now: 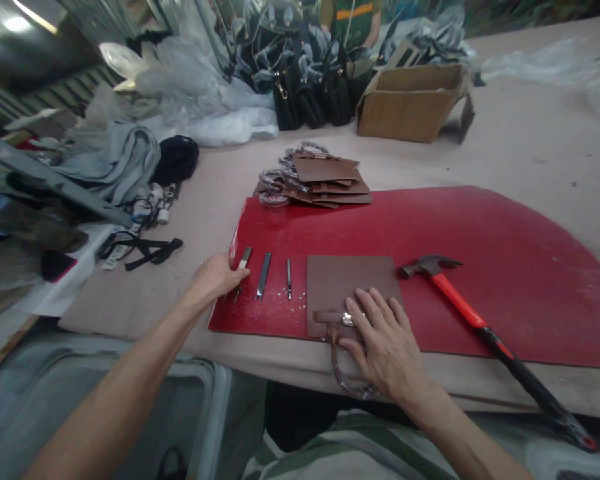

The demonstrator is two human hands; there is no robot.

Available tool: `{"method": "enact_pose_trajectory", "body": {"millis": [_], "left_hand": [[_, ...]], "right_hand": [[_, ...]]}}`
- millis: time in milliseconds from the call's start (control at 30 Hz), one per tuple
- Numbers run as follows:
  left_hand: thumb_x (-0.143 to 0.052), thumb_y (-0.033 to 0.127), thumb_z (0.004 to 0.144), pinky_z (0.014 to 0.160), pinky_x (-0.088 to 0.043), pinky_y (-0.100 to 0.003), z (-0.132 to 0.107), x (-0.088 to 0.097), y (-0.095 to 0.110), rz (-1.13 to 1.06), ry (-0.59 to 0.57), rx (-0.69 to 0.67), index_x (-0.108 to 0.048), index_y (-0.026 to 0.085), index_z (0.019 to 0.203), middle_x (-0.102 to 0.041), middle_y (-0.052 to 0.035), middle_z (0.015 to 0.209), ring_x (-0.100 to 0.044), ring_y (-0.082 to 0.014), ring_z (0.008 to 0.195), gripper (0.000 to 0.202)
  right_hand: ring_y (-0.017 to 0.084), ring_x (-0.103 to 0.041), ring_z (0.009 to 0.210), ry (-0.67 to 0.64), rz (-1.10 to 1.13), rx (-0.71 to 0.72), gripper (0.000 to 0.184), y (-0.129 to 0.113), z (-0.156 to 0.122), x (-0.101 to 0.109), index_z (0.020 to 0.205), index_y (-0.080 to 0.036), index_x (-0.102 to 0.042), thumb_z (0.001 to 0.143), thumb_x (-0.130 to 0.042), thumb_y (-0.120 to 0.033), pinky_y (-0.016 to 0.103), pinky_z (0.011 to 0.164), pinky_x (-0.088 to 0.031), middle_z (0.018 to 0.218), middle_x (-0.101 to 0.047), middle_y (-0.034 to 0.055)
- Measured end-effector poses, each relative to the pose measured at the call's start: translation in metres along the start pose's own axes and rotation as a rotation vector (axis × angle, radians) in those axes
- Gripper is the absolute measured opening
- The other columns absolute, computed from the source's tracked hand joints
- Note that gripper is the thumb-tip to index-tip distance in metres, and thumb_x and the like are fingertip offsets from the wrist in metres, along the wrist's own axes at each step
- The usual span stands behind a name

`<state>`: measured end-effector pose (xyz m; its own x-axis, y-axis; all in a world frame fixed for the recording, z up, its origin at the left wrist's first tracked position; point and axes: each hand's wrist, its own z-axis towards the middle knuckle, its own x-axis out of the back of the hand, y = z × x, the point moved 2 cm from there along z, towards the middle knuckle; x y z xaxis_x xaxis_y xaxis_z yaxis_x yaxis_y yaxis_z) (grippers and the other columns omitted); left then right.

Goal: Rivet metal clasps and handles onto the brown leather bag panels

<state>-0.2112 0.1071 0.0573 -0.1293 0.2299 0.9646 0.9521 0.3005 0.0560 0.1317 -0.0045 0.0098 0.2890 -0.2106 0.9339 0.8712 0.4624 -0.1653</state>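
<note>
My left hand (223,275) pinches a slim metal punch (245,257) at the left edge of the red mat (450,233). Beside it lie a second flat metal punch (263,275) and a thinner one (289,277), with small pale bits scattered around. My right hand (383,337) rests flat, fingers spread, on a brown leather panel (335,283). A strap with a metal fitting (348,320) and a plastic-wrapped handle (337,367) are attached at the panel's near edge. Right of the panel lies a claw hammer (455,297) with a red and black handle.
Stacked brown panels (330,177) with wrapped handles sit at the mat's far edge. Behind them stand black handbags (313,100) and a cardboard box (410,103). Plastic wrapping (195,87) and black straps (147,250) lie to the left. A person (353,23) is across the table.
</note>
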Motion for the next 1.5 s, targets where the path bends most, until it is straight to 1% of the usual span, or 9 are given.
{"method": "enact_pose_trajectory", "body": {"millis": [200,267,400,533,700,833,933,1200,1500], "left_hand": [[-0.071,0.03,0.065,0.051,-0.039,-0.025,0.011,0.003,0.0,-0.052,-0.145,-0.039,-0.057,0.019,0.054,-0.057,-0.0026,0.05,-0.062,-0.02,0.057,0.021],[-0.071,0.029,0.063,0.047,-0.039,-0.024,0.006,0.003,-0.005,-0.231,-0.168,0.003,-0.055,0.019,0.056,-0.054,0.0003,0.047,-0.057,-0.0171,0.05,0.02],[-0.072,0.037,0.063,0.047,-0.048,-0.024,-0.015,0.003,-0.016,-0.839,-0.165,-0.001,-0.053,0.018,0.069,-0.06,0.0013,0.058,-0.058,-0.0141,0.05,0.027],[-0.072,0.042,0.07,0.06,-0.058,-0.028,-0.043,-0.007,-0.01,-1.133,-0.017,-0.104,-0.058,0.015,0.086,-0.066,-0.0015,0.073,-0.065,-0.0151,0.063,0.035],[-0.063,0.034,0.084,0.083,-0.058,-0.03,-0.08,-0.03,0.004,-0.897,0.322,-0.326,-0.062,0.017,0.103,-0.069,-0.005,0.098,-0.069,-0.0174,0.087,0.025],[-0.062,0.026,0.087,0.092,-0.055,-0.033,-0.098,-0.042,0.004,-0.708,0.49,-0.475,-0.063,0.019,0.105,-0.07,-0.0051,0.101,-0.069,-0.0192,0.095,0.019],[-0.063,0.023,0.087,0.095,-0.054,-0.035,-0.102,-0.046,0.002,-0.661,0.566,-0.479,-0.065,0.019,0.106,-0.071,-0.0063,0.105,-0.069,-0.0203,0.099,0.019],[-0.061,0.021,0.089,0.1,-0.053,-0.04,-0.102,-0.06,0.008,-0.786,0.519,-0.478,-0.065,0.018,0.102,-0.071,-0.0078,0.11,-0.068,-0.0213,0.106,0.014],[-0.059,0.031,0.088,0.097,-0.055,-0.042,-0.101,-0.048,0.013,-0.735,0.447,-0.294,-0.068,0.017,0.104,-0.071,-0.0092,0.11,-0.068,-0.024,0.104,0.022]], "right_hand": [[0.034,-0.041,0.139,-0.003,-0.048,0.03,0.051,0.0,0.0,0.001,0.139,-0.016,-0.055,0.095,-0.052,-0.042,0.054,0.115,-0.029,0.148,-0.051,0.015],[0.034,-0.041,0.139,0.007,-0.046,0.03,0.05,0.0,0.0,0.001,0.138,-0.015,-0.055,0.095,-0.051,-0.042,0.054,0.115,-0.029,0.148,-0.051,0.0151],[0.035,-0.041,0.139,0.0,-0.054,0.032,0.051,-0.001,-0.002,-0.001,0.139,-0.015,-0.055,0.096,-0.051,-0.042,0.055,0.114,-0.028,0.148,-0.051,0.0153],[0.035,-0.039,0.141,0.014,-0.054,0.03,0.052,-0.001,-0.004,-0.002,0.139,-0.014,-0.054,0.096,-0.051,-0.043,0.055,0.116,-0.027,0.149,-0.05,0.0162],[0.035,-0.037,0.141,0.023,-0.04,0.033,0.053,-0.002,-0.005,-0.002,0.138,-0.013,-0.055,0.096,-0.05,-0.045,0.056,0.116,-0.026,0.148,-0.051,0.0172],[0.034,-0.037,0.142,0.031,-0.036,0.039,0.054,-0.003,-0.006,-0.002,0.139,-0.013,-0.054,0.096,-0.05,-0.046,0.056,0.117,-0.026,0.148,-0.051,0.0175],[0.034,-0.036,0.143,0.036,-0.028,0.044,0.054,-0.003,-0.007,-0.002,0.139,-0.013,-0.053,0.096,-0.052,-0.044,0.056,0.118,-0.025,0.147,-0.052,0.0178],[0.034,-0.037,0.143,0.066,-0.031,0.039,0.055,-0.006,-0.008,0.001,0.14,-0.012,-0.051,0.096,-0.052,-0.044,0.059,0.117,-0.023,0.147,-0.052,0.0198],[0.035,-0.037,0.142,0.014,-0.019,0.034,0.054,-0.006,-0.007,-0.001,0.139,-0.011,-0.053,0.096,-0.052,-0.045,0.058,0.117,-0.024,0.148,-0.051,0.0192]]}}
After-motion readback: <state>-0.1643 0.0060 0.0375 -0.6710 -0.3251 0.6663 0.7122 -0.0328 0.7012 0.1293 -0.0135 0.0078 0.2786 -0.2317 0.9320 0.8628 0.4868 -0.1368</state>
